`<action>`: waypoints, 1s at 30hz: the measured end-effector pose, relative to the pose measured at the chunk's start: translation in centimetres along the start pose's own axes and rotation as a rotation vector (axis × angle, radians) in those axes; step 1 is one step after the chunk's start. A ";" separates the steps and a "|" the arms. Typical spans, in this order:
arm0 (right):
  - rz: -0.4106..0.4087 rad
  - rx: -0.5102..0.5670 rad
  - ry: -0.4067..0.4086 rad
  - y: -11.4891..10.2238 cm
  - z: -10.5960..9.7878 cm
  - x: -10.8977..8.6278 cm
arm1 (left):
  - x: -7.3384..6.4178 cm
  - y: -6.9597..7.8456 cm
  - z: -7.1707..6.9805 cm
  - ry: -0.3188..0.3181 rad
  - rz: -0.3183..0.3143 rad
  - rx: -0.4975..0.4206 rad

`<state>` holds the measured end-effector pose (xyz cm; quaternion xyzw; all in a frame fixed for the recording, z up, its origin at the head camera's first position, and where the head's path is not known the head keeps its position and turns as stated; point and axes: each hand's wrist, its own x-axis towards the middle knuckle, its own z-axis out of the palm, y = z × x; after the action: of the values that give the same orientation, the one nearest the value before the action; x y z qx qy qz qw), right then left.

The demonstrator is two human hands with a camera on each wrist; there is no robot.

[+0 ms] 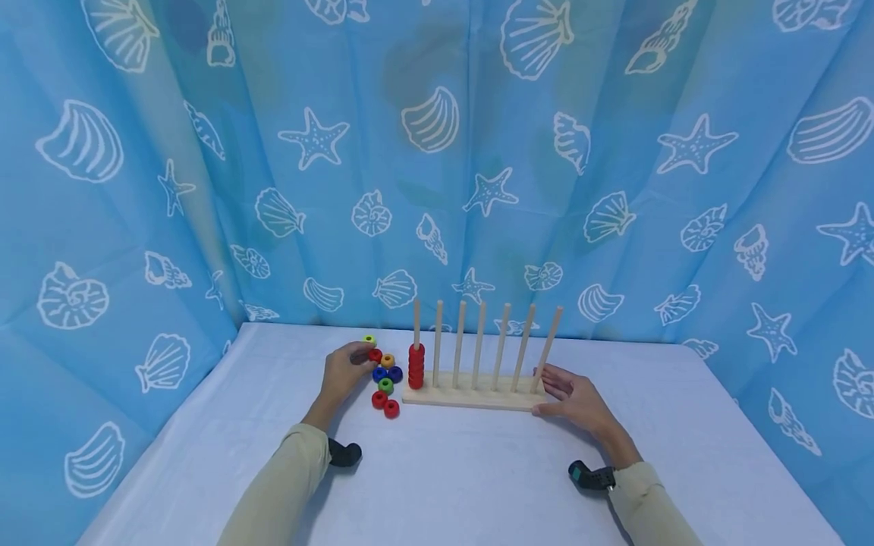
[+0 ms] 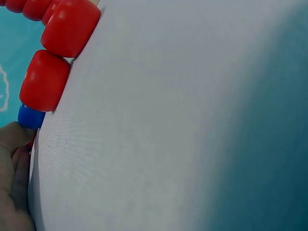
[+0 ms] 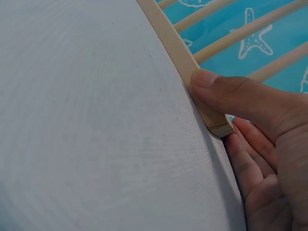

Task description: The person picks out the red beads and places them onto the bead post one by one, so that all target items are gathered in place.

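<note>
Six bare pegs (image 1: 480, 341) on the wooden rack (image 1: 471, 400), red stack (image 1: 416, 368) at its left end, right hand (image 1: 579, 403) gripping its right! Farther left, the left hand (image 1: 344, 374) flanks a loose red bead (image 1: 375, 355); pinched or not, can't tell. One careless nudge could roll the crowded blue beads (image 1: 395, 377) away.

A blue seashell-patterned curtain (image 1: 410, 178) hangs in folds; the table (image 1: 471, 485) looks white.

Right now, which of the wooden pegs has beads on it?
The leftmost peg in the head view: red beads are stacked on its lower part, while the other six pegs are bare.
</note>
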<state>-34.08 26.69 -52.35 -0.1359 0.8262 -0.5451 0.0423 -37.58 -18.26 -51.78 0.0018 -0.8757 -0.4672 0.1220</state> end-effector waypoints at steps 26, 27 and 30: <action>0.002 0.038 -0.006 -3.4 0.4 -1.3 | 0.1 1.1 -0.9 0.048 0.079 -0.018; 0.003 0.035 -0.003 -2.9 0.4 -1.1 | 0.1 1.3 -1.0 0.048 0.089 -0.024; 0.003 0.030 0.006 -1.3 0.4 -0.5 | 0.2 1.9 -1.4 0.042 0.106 -0.033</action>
<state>-33.33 26.02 -51.34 -0.1324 0.8183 -0.5577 0.0426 -37.26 -18.42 -49.44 -0.0367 -0.8641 -0.4742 0.1647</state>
